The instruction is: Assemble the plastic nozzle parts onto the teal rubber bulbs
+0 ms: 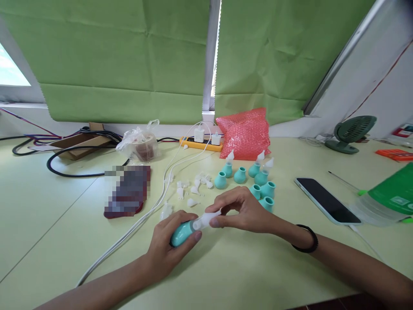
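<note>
My left hand [169,243] is wrapped round a teal squeeze bulb [182,234], which lies tilted with its mouth toward the right. Between the fingers of my right hand [241,211] is a translucent white nozzle [204,221]; its wide end meets the mouth of the bulb. Whether it is seated inside cannot be made out. Behind my right hand stand several teal bulbs, some with an open mouth like this bulb [239,175], others topped by a white tip [230,156]. Loose small white plastic pieces [195,189] lie on the table beyond my hands.
White cables [163,193] run across the table from an orange power strip [183,142]. A red bubble-wrap bag [244,134] lies behind the bulbs. On the right are a phone [325,200], a green-labelled container [387,198] and a small fan [355,133]. A cardboard box [80,144] sits back left.
</note>
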The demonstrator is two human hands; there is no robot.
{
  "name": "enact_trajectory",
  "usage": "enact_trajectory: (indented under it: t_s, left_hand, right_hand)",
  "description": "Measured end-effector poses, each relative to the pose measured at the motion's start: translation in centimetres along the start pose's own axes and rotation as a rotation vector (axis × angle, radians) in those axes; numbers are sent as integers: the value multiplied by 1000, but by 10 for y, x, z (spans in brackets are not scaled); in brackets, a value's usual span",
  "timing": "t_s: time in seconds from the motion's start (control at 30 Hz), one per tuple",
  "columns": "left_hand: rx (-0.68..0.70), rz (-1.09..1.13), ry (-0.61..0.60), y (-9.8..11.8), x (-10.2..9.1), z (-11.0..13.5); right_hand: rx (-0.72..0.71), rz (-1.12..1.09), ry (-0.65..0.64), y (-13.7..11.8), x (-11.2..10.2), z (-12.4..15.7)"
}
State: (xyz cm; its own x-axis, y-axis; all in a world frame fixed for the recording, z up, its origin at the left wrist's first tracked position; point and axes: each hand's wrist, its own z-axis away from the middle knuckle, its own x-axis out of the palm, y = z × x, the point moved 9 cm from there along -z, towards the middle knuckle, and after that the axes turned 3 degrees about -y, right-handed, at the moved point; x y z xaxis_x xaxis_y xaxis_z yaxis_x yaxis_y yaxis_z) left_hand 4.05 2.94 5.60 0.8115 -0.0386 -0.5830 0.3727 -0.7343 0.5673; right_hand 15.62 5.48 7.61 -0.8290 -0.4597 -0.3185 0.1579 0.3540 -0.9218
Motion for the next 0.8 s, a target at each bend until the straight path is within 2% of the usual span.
enact_trajectory:
  t_s: [0.1,0.2,0.3,0.37,0.47,0.57,0.63,0.67,0.73,0.8]
  left_hand:
    - [5,-33,9,1,-1,0]
    - [4,21,-57,3,5,0]
    - [37,118,-105,7,8,1]
    - [21,144,-104,5,8,2]
    - [-33,128,-119,-1,9,2]
    - [0,86,-132,3,10,1]
    - [38,58,-148,7,12,0]
    - [47,44,-155,8,12,0]
    - [50,23,-152,8,13,-1]
    - [49,11,-148,8,13,-1]
  right_hand:
    - [29,-23,-13,5,3,0]
    - [-29,42,6,-3,0,0]
    - [-99,124,119,-16,-15,0]
    - [-111,164,270,-24,-37,2]
    - [-144,232,577,-38,-88,13]
    - [-315,265,926,-60,-146,38]
    - [-441,385,1146,-78,-177,61]
    - [-455,472,1234,-85,-189,71]
    - [-379,688,1304,-93,-210,80]
    - [-218,899,1259,-93,-228,79]
